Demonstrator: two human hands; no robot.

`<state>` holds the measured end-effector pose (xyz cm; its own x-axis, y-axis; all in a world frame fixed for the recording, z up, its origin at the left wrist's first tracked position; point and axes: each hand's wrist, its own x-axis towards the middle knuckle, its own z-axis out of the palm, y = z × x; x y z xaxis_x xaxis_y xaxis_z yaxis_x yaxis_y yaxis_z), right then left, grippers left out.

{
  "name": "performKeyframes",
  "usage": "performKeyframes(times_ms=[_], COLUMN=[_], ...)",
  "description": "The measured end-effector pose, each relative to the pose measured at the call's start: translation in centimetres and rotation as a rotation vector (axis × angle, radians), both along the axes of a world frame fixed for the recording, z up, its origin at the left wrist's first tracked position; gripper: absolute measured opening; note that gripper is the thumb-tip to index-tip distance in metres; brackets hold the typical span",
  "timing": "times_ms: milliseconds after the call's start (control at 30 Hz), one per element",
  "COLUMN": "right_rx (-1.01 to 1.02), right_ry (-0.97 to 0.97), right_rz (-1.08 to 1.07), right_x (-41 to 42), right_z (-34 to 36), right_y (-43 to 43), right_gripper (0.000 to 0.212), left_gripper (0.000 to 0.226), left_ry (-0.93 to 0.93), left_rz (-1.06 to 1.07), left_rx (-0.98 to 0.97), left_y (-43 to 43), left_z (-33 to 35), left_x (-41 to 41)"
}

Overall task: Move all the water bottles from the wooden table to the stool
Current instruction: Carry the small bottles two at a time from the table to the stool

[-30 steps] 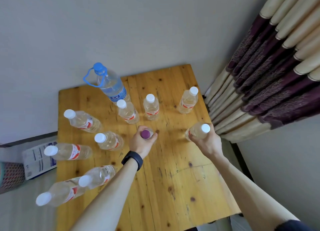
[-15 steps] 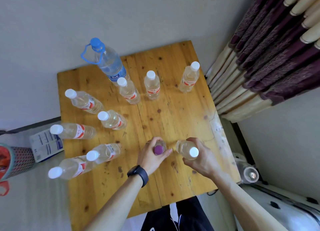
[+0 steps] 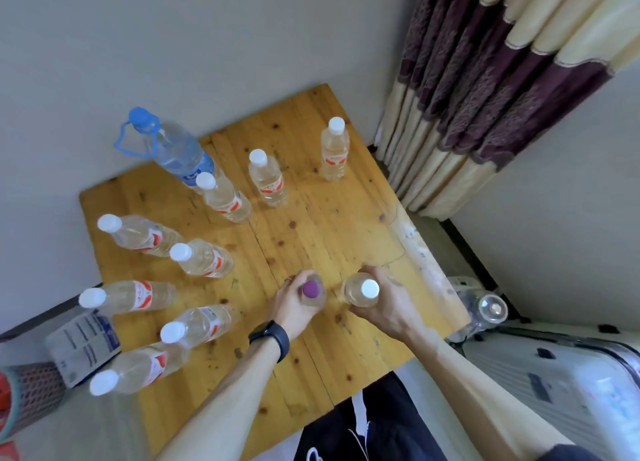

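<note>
Gripping a purple-capped bottle (image 3: 313, 291), the left hand (image 3: 292, 306) sits at the near middle of the wooden bench (image 3: 346, 239). Just beside it, the right hand (image 3: 389, 308) grips a white-capped bottle (image 3: 360, 291). Eight small bottles (image 3: 268, 183) and a large blue-capped bottle (image 3: 176, 152) stand across the bench's left and far parts.

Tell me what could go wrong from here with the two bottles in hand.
1. The left hand and right hand hold the purple-capped bottle and the white-capped bottle close together; they may knock.
2. The left forearm passes near the nearest standing bottle; a sideways swing might topple it.
3. The stool is out of view, so the carry starts blind.
</note>
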<state>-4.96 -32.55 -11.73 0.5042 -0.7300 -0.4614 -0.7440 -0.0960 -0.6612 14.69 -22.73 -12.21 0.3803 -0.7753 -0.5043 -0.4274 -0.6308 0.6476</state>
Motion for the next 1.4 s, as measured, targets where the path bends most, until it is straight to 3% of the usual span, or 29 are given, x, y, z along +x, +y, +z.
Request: performKeyframes(times_ms=[133, 300, 667, 967, 1400], right_rx=[-0.021, -0.085, -0.174, -0.213, -0.297], right_ry=[-0.018, -0.02, 0.006, -0.024, 0.259], right_rz=[-0.202, -0.497, -1.177, -1.619, -2.254], right_x=[-3.6, -10.4, -26.7, -40.8, -57.7], right_z=[2.7, 6.2, 9.5, 10.9, 17.3], right_y=[1.9, 6.8, 21.4, 40.3, 67.0], right_gripper=[0.069, 0.066, 0.06, 0.062, 0.066], left_gripper=[0.054, 0.06, 0.061, 0.061, 0.044], left_ry=[-0.014, -0.015, 0.033, 0.083, 0.276], left_rz=[-0.098, -0.411, -1.131, -1.54, -2.133], left_rx=[-0.073, -0.174, -0.233, -0.235, -0.278], left_y=[-1.1, -4.1, -3.5, 9.4, 35.9], left_z=[2.3, 5.1, 9.2, 11.5, 16.5], left_x=[-0.6, -5.0, -28.8, -52.0, -83.2])
